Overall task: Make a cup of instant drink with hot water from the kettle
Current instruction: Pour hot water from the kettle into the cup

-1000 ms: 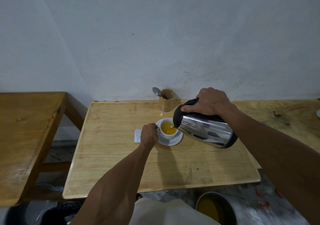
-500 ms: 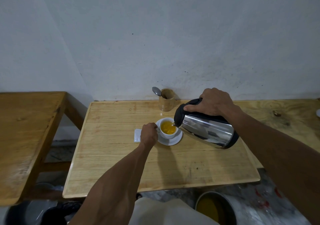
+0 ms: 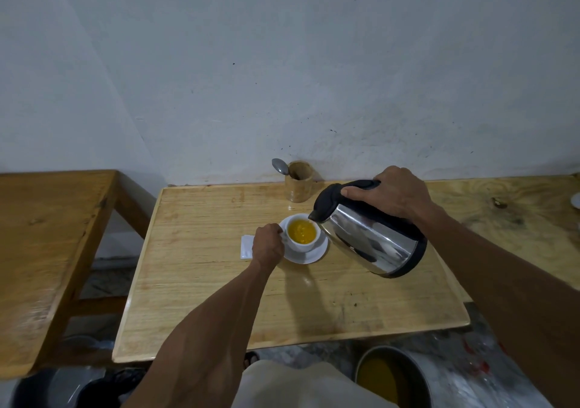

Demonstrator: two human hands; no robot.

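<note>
**Kettle tilted at cup**

Your right hand [image 3: 389, 192] is gripping the kettle [image 3: 370, 235] handle, fingers wrapped tight, spout tipping w/ its lip just over the cup [image 3: 302, 235] rim. Your left hand [image 3: 267, 244] is curling shut at the cup's side. Cup's sitting on saucer [image 3: 309, 255], mid table [image 3: 219, 282], yellow liquid inside.

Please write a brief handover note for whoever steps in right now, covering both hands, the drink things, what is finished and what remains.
Left hand: closed on the cup's handle side, steadying it.
Right hand: gripping the kettle by its black handle, tilted, spout at the cup's rim.
Cup: on its saucer mid-table, holding yellow liquid to fairly near the rim.
White sachet: flat on the table, left of the saucer.
Spoon: in the wooden holder by the wall.
Done: powder in, water mostly poured.
Left: right the kettle, set it down, probably stir.
</note>
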